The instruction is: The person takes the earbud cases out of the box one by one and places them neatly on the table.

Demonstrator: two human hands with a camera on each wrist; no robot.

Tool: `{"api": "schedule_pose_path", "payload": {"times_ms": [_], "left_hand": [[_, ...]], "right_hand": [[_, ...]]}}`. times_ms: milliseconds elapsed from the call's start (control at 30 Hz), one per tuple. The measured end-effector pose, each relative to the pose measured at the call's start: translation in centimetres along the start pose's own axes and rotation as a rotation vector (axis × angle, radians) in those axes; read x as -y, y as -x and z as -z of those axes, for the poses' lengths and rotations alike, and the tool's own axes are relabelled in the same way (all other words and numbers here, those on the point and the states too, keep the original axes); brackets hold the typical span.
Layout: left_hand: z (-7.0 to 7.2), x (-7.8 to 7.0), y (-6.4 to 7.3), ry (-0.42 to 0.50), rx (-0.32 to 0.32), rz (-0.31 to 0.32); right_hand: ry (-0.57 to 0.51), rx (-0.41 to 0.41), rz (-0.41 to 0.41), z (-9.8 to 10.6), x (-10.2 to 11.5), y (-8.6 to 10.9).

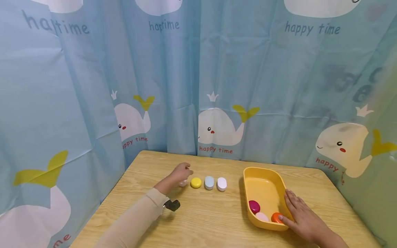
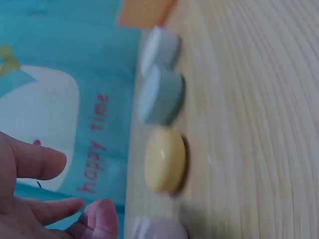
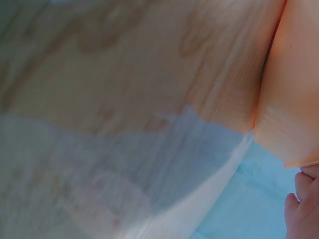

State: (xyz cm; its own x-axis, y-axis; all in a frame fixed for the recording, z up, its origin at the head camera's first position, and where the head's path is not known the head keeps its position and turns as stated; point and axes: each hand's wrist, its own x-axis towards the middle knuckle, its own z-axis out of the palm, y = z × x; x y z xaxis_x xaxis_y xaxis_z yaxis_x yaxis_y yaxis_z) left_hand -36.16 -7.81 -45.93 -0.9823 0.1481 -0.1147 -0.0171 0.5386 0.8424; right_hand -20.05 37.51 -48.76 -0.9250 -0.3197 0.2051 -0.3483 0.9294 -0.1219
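My left hand (image 1: pixel 181 173) hovers over a pale pink rounded piece (image 1: pixel 183 183), which it partly hides. In the left wrist view, thumb and fingers are apart with nothing between them. To its right, in a row, lie a glossy yellow oval piece (image 1: pixel 196 183), a light blue oval piece (image 1: pixel 209 183) and a white oval piece (image 1: pixel 221 184). My right hand (image 1: pixel 302 215) rests against the right side of a yellow tray (image 1: pixel 263 172), fingers extended and thumb over the rim. Inside lie a magenta piece (image 1: pixel 254 206), a pink piece (image 1: pixel 262 216) and an orange piece (image 1: pixel 276 217).
The wooden table (image 1: pixel 211 220) ends at a blue curtain (image 1: pixel 176 86) printed with whales, along its back and sides. A black strap mount (image 1: pixel 172 205) juts from the left wrist. The right wrist view is mostly hazy tabletop beside the tray's wall.
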Motion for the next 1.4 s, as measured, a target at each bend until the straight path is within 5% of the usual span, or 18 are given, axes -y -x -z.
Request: {"api": "schedule_pose_path", "payload": {"times_ms": [200,500,700,967,1400], "left_hand": [[-1.2,-0.7,-0.1,0.215,0.09,0.031],[-3.2,-2.6,0.0,0.303,0.192,-0.018],[-5.8,-4.0,-0.4,0.414,0.263,-0.048],[-8.5,-6.3,-0.2,0.448,0.321,-0.065],[-11.7,-6.4,0.8,0.445,0.412,-0.105]], "right_hand": [[-0.002,-0.001,0.009,-0.3,-0.1,-0.2],[-0.015,0.003,0.015,-0.3,-0.2,-0.4],[0.011,-0.03,0.059,0.1,-0.5,-0.1],[0.003,-0.023,0.044,0.4,-0.8,-0.2],[-0.021,-0.036,0.088,0.2,-0.7,0.2]]}}
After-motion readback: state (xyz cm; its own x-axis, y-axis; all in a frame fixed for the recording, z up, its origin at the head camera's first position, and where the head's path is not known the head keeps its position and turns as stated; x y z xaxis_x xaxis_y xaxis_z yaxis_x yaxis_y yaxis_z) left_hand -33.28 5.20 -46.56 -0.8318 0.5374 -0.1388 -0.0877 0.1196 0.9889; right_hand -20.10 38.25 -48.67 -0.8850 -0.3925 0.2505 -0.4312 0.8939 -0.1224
